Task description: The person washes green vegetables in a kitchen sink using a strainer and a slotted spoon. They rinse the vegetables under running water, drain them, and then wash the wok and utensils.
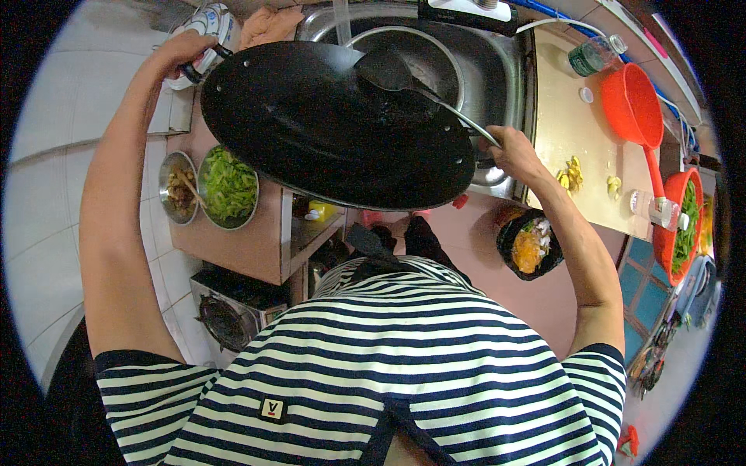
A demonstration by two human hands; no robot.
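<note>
A large black wok (326, 134) is tilted over the sink (506, 76), its near rim low. My left hand (187, 52) grips the wok's loop handle at the upper left. In my right hand (513, 151) is the metal handle of a spatula (384, 71), whose dark blade lies over the wok's inner surface near its far rim. Behind the wok, a round metal basin (454, 58) sits in the sink beneath the faucet (341, 20). Whether the faucet is running, I cannot tell.
Left are bowls of chopped greens (229, 192) and brown food with chopsticks (179, 189), above a gas stove (224, 320). At right, a cutting board (548, 93) holds ginger pieces (572, 173), near a red ladle (632, 105) and plastic bottles. A lined waste bin (527, 244) stands on the floor.
</note>
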